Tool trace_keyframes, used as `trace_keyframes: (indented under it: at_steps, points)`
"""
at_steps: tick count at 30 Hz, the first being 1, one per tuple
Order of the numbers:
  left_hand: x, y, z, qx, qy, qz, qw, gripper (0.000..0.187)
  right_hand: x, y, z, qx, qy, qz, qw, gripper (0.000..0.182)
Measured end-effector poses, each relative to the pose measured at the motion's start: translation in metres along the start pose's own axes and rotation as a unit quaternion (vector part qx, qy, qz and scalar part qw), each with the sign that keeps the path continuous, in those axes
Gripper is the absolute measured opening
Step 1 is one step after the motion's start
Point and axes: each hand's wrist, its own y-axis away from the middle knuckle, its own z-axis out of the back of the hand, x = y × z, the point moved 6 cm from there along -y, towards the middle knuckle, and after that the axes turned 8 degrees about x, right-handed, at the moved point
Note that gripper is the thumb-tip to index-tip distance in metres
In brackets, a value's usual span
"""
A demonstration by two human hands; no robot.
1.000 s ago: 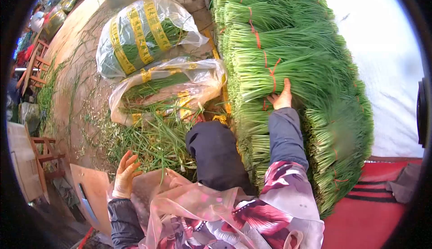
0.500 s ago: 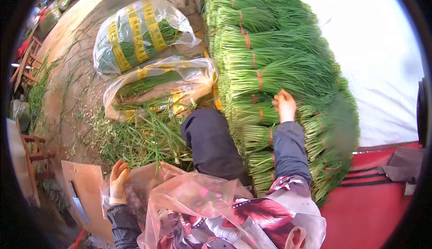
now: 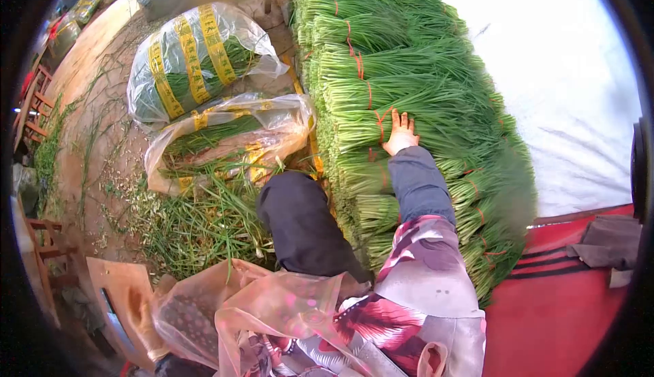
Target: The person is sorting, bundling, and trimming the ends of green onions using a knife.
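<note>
A long stack of tied bundles of garlic chives (image 3: 381,64) runs along my right side, bound with orange bands. My right hand (image 3: 400,134) lies on one of these bundles beside its orange tie (image 3: 381,126). Its fingers are spread and pointing away from me; the hand holds nothing. Down at the lower left, my left hand (image 3: 151,309) is smeared by motion, between the brown board (image 3: 109,271) and my clear plastic apron (image 3: 272,302). Its fingers cannot be made out.
A knife (image 3: 117,317) lies on the board. Loose chive leaves (image 3: 204,220) litter the floor left of my knee (image 3: 300,220). Beyond are an opened plastic bag (image 3: 300,121) and a full, yellow-taped bag (image 3: 146,81). White sheeting (image 3: 565,104) and red cloth (image 3: 565,322) lie right.
My right hand has moved forward and left, from a loosely curled pose above the bundles to lying spread on one. My left hand has dropped down and left. The view has shifted slightly.
</note>
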Motion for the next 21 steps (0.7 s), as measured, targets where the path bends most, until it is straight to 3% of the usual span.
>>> trace_keyframes:
  at_steps: [2,3,5,6,7,8,9,11,12,13,14,15,16,18,20,21]
  points:
    - [0.021,0.005,0.056,-0.063,-0.022,-0.019,0.998,0.05,0.003,0.019,0.016,0.001,0.0,-0.003,1.0,0.09]
    - [0.043,0.019,0.083,-0.096,0.002,0.019,0.995,0.047,0.015,0.048,0.036,-0.046,0.008,-0.005,0.999,0.081]
    - [0.085,0.093,0.136,-0.186,-0.037,0.129,0.973,0.037,0.05,0.092,0.061,-0.104,-0.116,0.108,0.982,0.053]
    - [0.111,0.15,0.14,-0.219,0.104,0.122,0.962,0.027,0.082,0.111,0.059,-0.079,-0.164,0.186,0.966,0.044]
    - [0.145,0.182,0.153,-0.272,-0.064,0.168,0.945,0.015,0.096,0.098,0.048,-0.063,-0.293,0.239,0.924,0.033]
    - [0.171,0.207,0.139,-0.317,0.072,0.23,0.918,0.009,0.124,0.118,0.059,-0.017,-0.336,0.269,0.903,0.027]
    - [0.168,0.223,0.106,-0.296,0.16,0.274,0.901,0.01,0.145,0.113,0.063,-0.008,-0.324,0.321,0.89,0.022]
    - [0.263,0.258,0.087,-0.272,0.065,0.369,0.886,0.024,0.187,0.11,0.074,0.002,-0.276,0.377,0.884,0.031]
    - [0.319,0.278,0.08,-0.245,0.065,0.374,0.892,0.028,0.219,0.122,0.069,0.029,-0.312,0.43,0.847,0.036]
    - [0.305,0.286,0.065,-0.201,-0.041,0.428,0.88,0.029,0.242,0.14,0.06,0.077,-0.305,0.446,0.838,0.039]
    - [0.346,0.297,0.074,-0.24,-0.083,0.422,0.87,0.032,0.306,0.163,0.042,0.118,-0.235,0.466,0.845,0.038]
    - [0.361,0.318,0.054,-0.315,-0.034,0.404,0.859,0.031,0.332,0.174,0.014,0.14,-0.174,0.502,0.835,0.036]
    - [0.367,0.326,0.038,-0.326,-0.018,0.417,0.848,0.031,0.36,0.183,-0.008,0.157,-0.116,0.535,0.822,0.036]
    - [0.382,0.344,0.027,-0.359,0.124,0.467,0.798,0.03,0.415,0.245,-0.042,0.092,0.068,0.602,0.79,0.028]
    - [0.393,0.35,0.034,-0.398,0.168,0.443,0.785,0.029,0.443,0.311,-0.078,0.201,0.013,0.63,0.75,0.027]
    - [0.381,0.347,0.046,-0.395,0.074,0.456,0.794,0.029,0.45,0.327,-0.092,0.241,0.035,0.61,0.754,0.029]
